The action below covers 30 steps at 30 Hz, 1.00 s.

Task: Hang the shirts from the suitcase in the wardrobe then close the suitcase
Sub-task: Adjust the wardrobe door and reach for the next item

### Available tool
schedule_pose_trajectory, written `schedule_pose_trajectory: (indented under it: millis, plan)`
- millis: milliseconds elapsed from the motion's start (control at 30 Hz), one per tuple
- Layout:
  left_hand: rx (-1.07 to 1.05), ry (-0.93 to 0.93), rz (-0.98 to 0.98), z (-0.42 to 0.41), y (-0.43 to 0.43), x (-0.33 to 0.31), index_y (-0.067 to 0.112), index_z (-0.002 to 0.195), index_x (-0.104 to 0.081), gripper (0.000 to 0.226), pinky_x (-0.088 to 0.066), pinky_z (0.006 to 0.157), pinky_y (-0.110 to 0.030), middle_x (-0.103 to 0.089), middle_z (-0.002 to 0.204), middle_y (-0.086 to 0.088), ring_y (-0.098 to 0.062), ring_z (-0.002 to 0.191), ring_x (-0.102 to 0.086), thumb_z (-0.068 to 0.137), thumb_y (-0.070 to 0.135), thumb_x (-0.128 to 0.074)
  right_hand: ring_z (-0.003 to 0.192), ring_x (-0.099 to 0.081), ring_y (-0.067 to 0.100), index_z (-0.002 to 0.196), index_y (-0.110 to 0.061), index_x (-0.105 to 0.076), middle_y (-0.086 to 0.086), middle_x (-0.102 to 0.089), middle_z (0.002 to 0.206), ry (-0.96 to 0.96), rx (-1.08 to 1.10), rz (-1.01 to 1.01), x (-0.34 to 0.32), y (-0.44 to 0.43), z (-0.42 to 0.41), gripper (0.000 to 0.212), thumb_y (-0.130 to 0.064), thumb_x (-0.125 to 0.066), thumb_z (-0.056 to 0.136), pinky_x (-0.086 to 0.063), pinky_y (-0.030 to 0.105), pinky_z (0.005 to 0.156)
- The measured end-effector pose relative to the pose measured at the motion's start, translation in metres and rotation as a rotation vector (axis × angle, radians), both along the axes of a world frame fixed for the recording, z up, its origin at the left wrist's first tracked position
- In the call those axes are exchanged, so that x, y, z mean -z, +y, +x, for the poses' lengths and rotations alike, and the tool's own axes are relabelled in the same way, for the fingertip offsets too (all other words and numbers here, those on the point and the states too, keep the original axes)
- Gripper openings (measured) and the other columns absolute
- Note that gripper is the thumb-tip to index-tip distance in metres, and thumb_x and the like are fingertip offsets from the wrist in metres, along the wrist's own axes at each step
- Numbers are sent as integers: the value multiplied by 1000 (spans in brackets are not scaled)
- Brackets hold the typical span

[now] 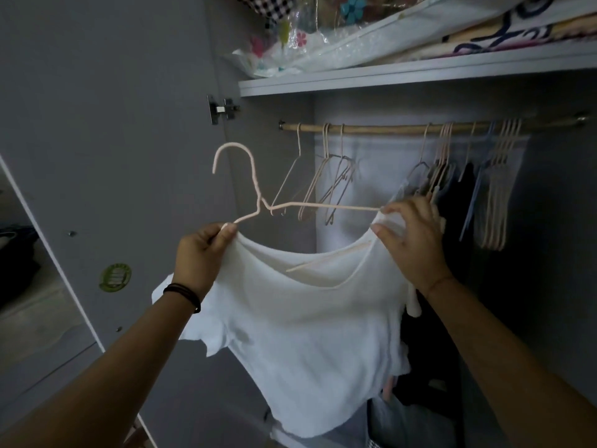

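Note:
A white shirt hangs in front of me inside the open wardrobe, with a pale pink hanger partly slipped into its neck. My left hand pinches the shirt's left shoulder together with the hanger's left arm. My right hand grips the right shoulder of the shirt at the hanger's right end. The hanger's hook points up and left, below the wooden rail. The suitcase is out of view.
Several empty hangers hang on the rail's left half, and more hangers with dark clothes on the right. A shelf above holds bagged bedding. The open wardrobe door stands at left. Dark clothes lie at the bottom right.

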State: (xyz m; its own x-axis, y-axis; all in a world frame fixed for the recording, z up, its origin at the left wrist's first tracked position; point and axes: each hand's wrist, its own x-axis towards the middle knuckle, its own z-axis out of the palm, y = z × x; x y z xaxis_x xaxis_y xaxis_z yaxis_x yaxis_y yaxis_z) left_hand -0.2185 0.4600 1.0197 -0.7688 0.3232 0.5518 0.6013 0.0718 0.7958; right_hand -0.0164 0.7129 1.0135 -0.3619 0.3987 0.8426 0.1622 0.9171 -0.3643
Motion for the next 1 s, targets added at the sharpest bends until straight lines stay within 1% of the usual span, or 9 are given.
schedule_pose_trajectory:
  millis: [67,133,200,300,433,667,833,933,1000]
  plan:
    - [25,13,-19,2,2,-3,15,74,-65,20,-36,56,-4,-55,66,13,11,55,-48,92,22,-60,97,-50,15,106,-15,-62,1,-57,102,-111,-155,-54,-12,9,-4,30,-31,-61,82,-37,29,86]
    - [47,10,-30,2,3,-3,16,75,-67,19,-37,58,-4,-58,69,14,12,57,-49,92,22,-61,91,-57,10,103,-17,-61,3,-62,97,-192,-362,-257,-12,12,-8,17,-15,-64,87,-43,23,84]
    - [50,12,-38,1,2,-1,15,78,-68,17,-38,59,-3,-60,70,13,13,58,-51,92,22,-61,85,-57,1,98,-19,-60,3,-63,94,-191,-413,-355,-5,18,-9,17,-8,-64,87,-44,20,83]
    - [45,13,-44,-2,-1,2,14,82,-70,14,-39,61,-2,-63,76,11,16,62,-53,91,22,-62,87,-56,11,95,-18,-61,0,-59,92,-55,-303,-375,7,24,-2,16,-19,-68,81,-43,21,82]
    - [30,-4,-48,-7,-5,7,13,83,-70,15,-39,60,-2,-62,75,13,17,61,-53,91,23,-62,81,-52,28,76,-11,-54,5,-47,86,153,59,-400,32,11,8,25,-20,-77,72,-45,36,80]
    - [69,-39,-38,-5,-3,13,18,80,-71,15,-41,61,-3,-65,77,12,14,62,-54,90,24,-62,101,-54,31,95,-25,-67,-2,-47,103,112,37,-458,55,2,-9,29,-35,-77,70,-46,49,92]
    - [47,-39,-40,-8,-8,14,19,79,-71,14,-40,57,-3,-64,70,16,13,59,-53,90,23,-63,92,-45,15,98,-20,-62,-17,-46,89,160,37,-377,35,5,1,36,-30,-75,67,-36,27,86]
    - [64,-51,-48,-10,-10,16,26,74,-70,17,-41,57,-5,-64,61,25,11,58,-52,90,24,-63,94,-52,11,93,-16,-71,-4,-58,93,11,-134,-303,29,18,-1,17,-22,-70,77,-37,20,89]
    - [73,-56,-47,-11,-10,16,26,72,-69,19,-40,56,-5,-62,60,28,10,56,-51,90,24,-63,93,-61,4,93,-11,-72,4,-68,95,-38,-307,-389,28,20,0,10,-10,-64,86,-43,18,88]
